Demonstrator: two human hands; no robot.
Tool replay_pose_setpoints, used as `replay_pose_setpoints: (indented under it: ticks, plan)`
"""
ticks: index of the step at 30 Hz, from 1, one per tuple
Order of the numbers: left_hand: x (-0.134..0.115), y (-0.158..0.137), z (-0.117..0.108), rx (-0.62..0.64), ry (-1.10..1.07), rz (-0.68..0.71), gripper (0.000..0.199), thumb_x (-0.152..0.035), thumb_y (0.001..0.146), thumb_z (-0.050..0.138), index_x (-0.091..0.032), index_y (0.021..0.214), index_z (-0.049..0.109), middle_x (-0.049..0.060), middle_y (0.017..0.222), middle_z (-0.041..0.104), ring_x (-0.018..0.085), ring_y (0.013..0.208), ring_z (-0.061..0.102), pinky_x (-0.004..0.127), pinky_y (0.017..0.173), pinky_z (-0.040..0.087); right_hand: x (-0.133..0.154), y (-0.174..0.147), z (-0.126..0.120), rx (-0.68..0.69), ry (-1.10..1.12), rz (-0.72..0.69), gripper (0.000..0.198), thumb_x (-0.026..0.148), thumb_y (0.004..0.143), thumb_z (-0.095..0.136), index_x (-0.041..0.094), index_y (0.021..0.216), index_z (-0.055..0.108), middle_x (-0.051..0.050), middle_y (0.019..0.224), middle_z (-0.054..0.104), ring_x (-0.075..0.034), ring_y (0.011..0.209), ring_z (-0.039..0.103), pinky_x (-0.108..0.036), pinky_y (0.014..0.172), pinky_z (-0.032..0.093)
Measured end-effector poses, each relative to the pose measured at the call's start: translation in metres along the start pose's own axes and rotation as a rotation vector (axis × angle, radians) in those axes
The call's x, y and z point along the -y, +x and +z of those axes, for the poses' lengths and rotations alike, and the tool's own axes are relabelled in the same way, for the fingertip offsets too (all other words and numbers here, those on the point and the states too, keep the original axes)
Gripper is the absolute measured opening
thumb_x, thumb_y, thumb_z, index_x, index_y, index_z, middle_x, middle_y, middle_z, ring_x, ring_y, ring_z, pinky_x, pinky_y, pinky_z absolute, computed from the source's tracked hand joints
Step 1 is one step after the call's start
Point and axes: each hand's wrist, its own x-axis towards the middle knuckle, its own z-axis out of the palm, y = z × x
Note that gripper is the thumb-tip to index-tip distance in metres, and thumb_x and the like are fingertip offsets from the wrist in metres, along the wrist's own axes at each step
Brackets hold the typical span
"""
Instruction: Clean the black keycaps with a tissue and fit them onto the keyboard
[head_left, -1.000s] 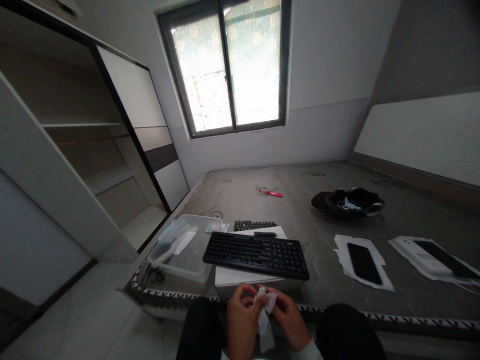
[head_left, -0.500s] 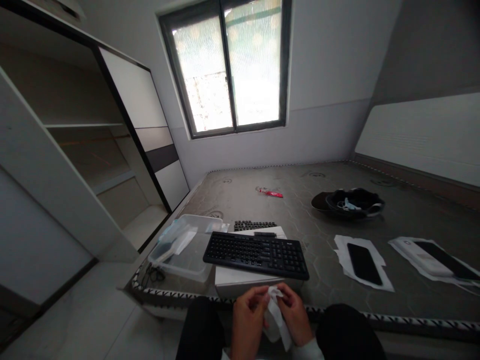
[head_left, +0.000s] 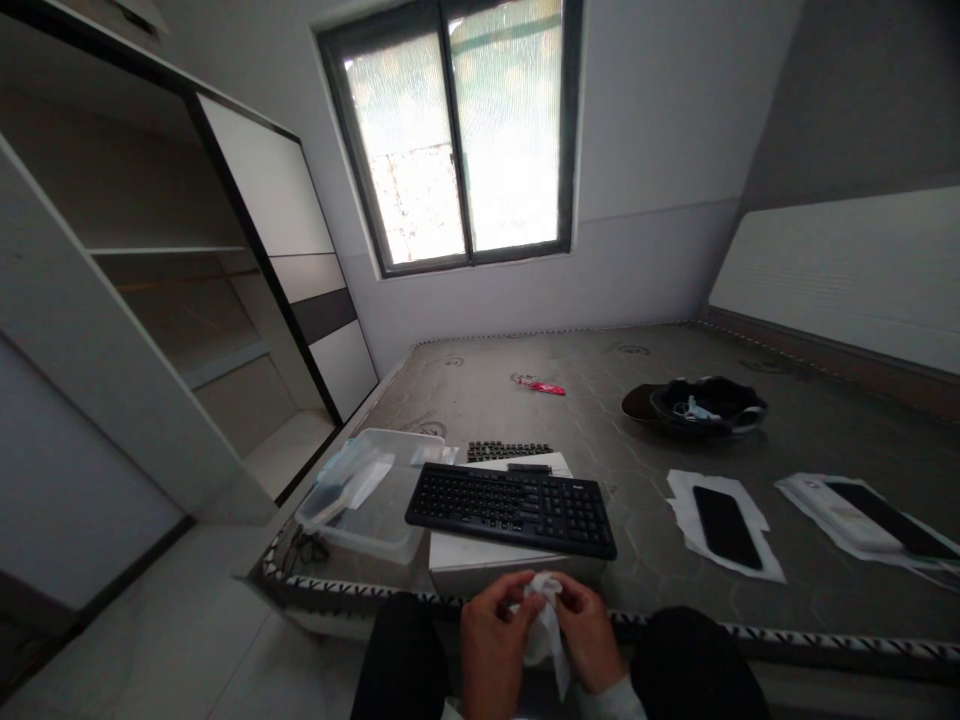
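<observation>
Between my knees, at the bed's front edge, both hands pinch a crumpled white tissue (head_left: pixel 550 630). My left hand (head_left: pixel 493 635) is closed on its left side, thumb and fingers together near the top. On the other side my right hand (head_left: pixel 589 630) grips it, and the loose end hangs down between the hands. Just beyond them a black keyboard (head_left: pixel 514 510) lies face up, slightly tilted, on a white box (head_left: pixel 480 562). Several loose black keycaps (head_left: pixel 508 451) stand in rows behind the box, and a small dark stick-like object (head_left: pixel 529 468) rests on its back part.
Left of the keyboard stands a clear plastic tub (head_left: pixel 375 535) with white items inside. To the right, a phone (head_left: pixel 726 527) and another dark device (head_left: pixel 892 520) lie on white sheets. A black cap (head_left: pixel 697 408) and a red packet (head_left: pixel 541 387) are farther back on the mattress (head_left: pixel 585 360).
My hands have shifted slightly, still holding the tissue; its hanging end has swung a little to the left. The keyboard and other things stay where they were.
</observation>
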Motion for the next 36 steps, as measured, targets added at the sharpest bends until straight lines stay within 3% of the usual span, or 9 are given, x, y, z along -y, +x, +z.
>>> replay_pose_setpoints:
  ticks: [4,9,15,19,28,32,36]
  plan:
    - [0.004,-0.001,0.001,-0.038,0.025,0.034,0.034,-0.044,0.075,0.064,-0.019,0.096,0.073,0.005,0.084,0.072,0.017,0.068,0.061,0.023,0.063,0.047,-0.002,0.0,0.002,0.0,-0.002,-0.04,0.028,0.039,0.062,0.076,0.017,0.079,0.072,-0.006,0.076,0.072,-0.023,0.072,0.064,-0.033,0.071,0.049]
    - [0.012,0.0,0.004,-0.083,0.0,0.074,0.03,-0.043,0.078,0.063,-0.02,0.095,0.073,0.007,0.094,0.072,0.02,0.079,0.064,0.024,0.068,0.05,-0.008,0.001,0.002,-0.017,0.077,-0.007,0.03,0.04,0.058,0.078,0.016,0.074,0.07,-0.006,0.071,0.07,-0.022,0.067,0.063,-0.031,0.064,0.049]
    - [0.017,0.002,0.002,-0.069,-0.023,0.18,0.024,-0.04,0.079,0.063,-0.023,0.092,0.074,0.005,0.091,0.067,0.019,0.082,0.063,0.024,0.07,0.05,-0.014,0.0,0.002,-0.013,0.331,0.119,0.038,0.034,0.049,0.085,0.017,0.077,0.066,-0.003,0.071,0.068,-0.018,0.062,0.062,-0.027,0.058,0.047]
    - [0.014,0.002,0.0,-0.032,-0.02,0.221,0.021,-0.037,0.08,0.064,-0.024,0.092,0.075,0.005,0.095,0.062,0.018,0.085,0.061,0.023,0.072,0.05,-0.009,-0.005,0.004,0.076,0.447,0.213,0.046,0.037,0.049,0.085,0.019,0.086,0.068,-0.006,0.079,0.07,-0.02,0.068,0.065,-0.029,0.064,0.048]
    - [0.021,0.005,-0.002,0.035,0.05,0.304,0.016,-0.029,0.082,0.063,-0.025,0.092,0.075,0.005,0.092,0.056,0.015,0.077,0.059,0.023,0.066,0.048,-0.018,-0.008,0.001,0.252,0.457,0.233,0.037,0.039,0.058,0.082,0.014,0.084,0.071,-0.007,0.071,0.07,-0.019,0.067,0.064,-0.029,0.066,0.047]
    - [0.027,0.005,-0.004,0.054,0.108,0.4,0.019,-0.029,0.085,0.058,-0.028,0.098,0.073,0.005,0.093,0.056,0.012,0.071,0.057,0.021,0.061,0.048,-0.023,-0.007,0.001,0.227,0.454,0.243,0.04,0.04,0.052,0.085,0.014,0.079,0.071,-0.005,0.065,0.069,-0.017,0.06,0.062,-0.026,0.058,0.046]
    - [0.019,0.003,-0.008,0.138,0.14,0.426,0.024,-0.024,0.087,0.056,-0.029,0.106,0.069,0.004,0.096,0.057,0.014,0.079,0.06,0.022,0.069,0.048,-0.02,-0.007,0.002,0.199,0.418,0.256,0.036,0.038,0.048,0.086,0.014,0.07,0.071,-0.004,0.058,0.066,-0.014,0.052,0.058,-0.023,0.051,0.042]
